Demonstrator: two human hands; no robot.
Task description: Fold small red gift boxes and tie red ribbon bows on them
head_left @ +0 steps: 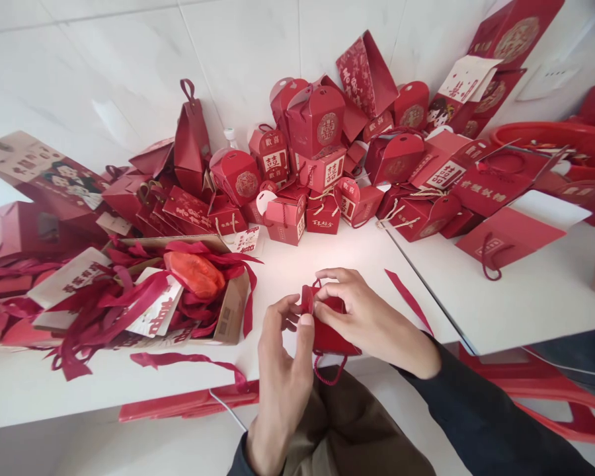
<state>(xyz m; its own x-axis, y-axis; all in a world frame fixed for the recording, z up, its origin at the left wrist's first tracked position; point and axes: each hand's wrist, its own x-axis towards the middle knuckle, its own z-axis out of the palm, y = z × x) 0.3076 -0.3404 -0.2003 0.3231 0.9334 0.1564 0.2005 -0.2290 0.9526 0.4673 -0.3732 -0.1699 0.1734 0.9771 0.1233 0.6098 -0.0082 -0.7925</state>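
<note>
A small red gift box point(330, 338) with twisted cord handles sits at the table's front edge, right before me. My left hand point(285, 357) is at its left side, thumb and curled fingers closed at the upright rounded flap point(306, 299). From the right, my right hand point(354, 304) reaches across the box, its fingers bent onto the same flap and hiding part of the top. One dark red cord loop point(331, 380) hangs over the near edge toward my lap. What the fingertips press on exactly is partly hidden.
Many red gift boxes point(317, 122) are piled along the tiled wall. At left, a cardboard box point(234, 311) overflows with red ribbons and cards. A loose ribbon strip point(409, 301) lies at right. Farther right are an open red bag point(510, 231) and a red basin point(550, 135).
</note>
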